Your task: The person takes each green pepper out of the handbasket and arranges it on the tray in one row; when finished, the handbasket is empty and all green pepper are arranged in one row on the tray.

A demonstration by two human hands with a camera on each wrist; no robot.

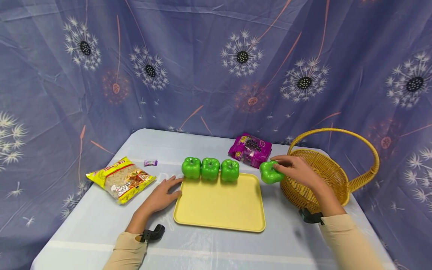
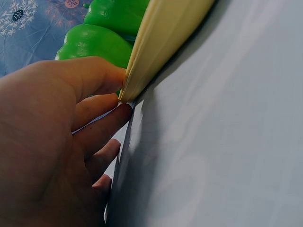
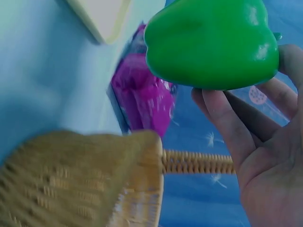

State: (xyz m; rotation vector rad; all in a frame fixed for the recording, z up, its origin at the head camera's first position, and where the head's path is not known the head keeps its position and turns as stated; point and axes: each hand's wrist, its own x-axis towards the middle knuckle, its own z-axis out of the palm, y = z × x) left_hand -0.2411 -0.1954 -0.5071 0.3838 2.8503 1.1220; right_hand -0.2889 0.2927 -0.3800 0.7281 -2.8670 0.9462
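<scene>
My right hand point(image 1: 297, 170) holds a shiny green bell pepper point(image 1: 270, 172) in its fingers, raised between the yellow tray point(image 1: 219, 204) and the wicker basket point(image 1: 293, 189). In the right wrist view the pepper point(image 3: 213, 45) fills the top, its short stem toward the fingers. Three more green bell peppers point(image 1: 210, 169) stand side by side along the tray's far edge. At the tray's left rim, my left hand point(image 1: 163, 197) has its thumb and fingertips touching the edge. The left wrist view shows those fingers nearly straight against the tray's rim point(image 2: 156, 47).
A purple packet with grapes on it point(image 1: 251, 150) lies behind the tray on the right. Left of the tray are a yellow clear-windowed food bag point(image 1: 123, 180) and a small purple wrapped sweet point(image 1: 150, 163). The basket's tall handle point(image 1: 372, 157) arches up beside my right arm.
</scene>
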